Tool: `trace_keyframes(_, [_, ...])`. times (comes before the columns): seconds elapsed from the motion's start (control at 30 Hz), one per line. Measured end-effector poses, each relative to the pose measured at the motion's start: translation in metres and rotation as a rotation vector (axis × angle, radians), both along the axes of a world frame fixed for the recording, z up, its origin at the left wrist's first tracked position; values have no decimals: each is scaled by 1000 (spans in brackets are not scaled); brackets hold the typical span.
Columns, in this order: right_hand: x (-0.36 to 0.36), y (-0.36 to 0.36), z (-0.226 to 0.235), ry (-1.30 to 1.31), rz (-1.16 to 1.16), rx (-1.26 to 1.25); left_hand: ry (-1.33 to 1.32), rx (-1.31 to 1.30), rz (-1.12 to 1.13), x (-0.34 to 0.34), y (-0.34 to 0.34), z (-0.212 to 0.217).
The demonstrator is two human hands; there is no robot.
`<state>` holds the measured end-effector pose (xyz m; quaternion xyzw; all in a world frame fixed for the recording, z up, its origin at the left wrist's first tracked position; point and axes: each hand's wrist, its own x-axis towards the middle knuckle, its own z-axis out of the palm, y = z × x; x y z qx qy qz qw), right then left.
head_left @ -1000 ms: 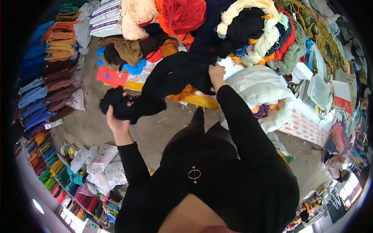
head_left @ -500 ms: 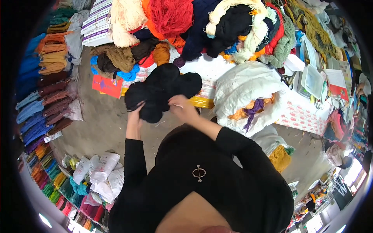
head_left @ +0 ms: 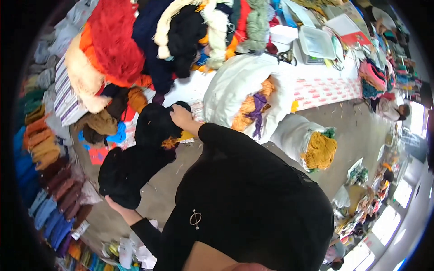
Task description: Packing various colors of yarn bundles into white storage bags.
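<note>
A long bundle of black yarn (head_left: 131, 165) stretches between my hands in front of the table. My left hand (head_left: 118, 207) grips its lower left end; most of the fingers are hidden beneath the yarn. At the upper right end, my right hand (head_left: 181, 115) grips the yarn from the side, fingers partly sunk into it. A small tuft of orange-brown yarn (head_left: 170, 143) shows at the bundle's edge below that hand. The bundle narrows in the middle and bulges at both ends.
Heaped skeins (head_left: 115, 43) in red, cream and navy cover the table's far side. A white sack (head_left: 221, 97) of orange and purple yarn stands right of my right hand. Another sack (head_left: 289, 135) holds mustard yarn. Shelves of coloured yarn (head_left: 45, 158) line the left.
My hands have moved apart, drawing the compact black bundle out longer. The left went down and leftward, while the right now holds the upper end. The view has turned rightward.
</note>
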<state>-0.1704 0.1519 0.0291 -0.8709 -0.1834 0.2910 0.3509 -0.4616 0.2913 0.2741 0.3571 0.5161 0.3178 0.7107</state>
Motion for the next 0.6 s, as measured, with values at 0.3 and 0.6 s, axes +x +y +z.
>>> trace_keyframes(0.3, [-55,-4,241,421,623,909,121,-214,89,29,-45,-7])
trace_keyframes(0.6, [-30,-65,331,601,1135,985,-159,-215,-209,56,-118,60])
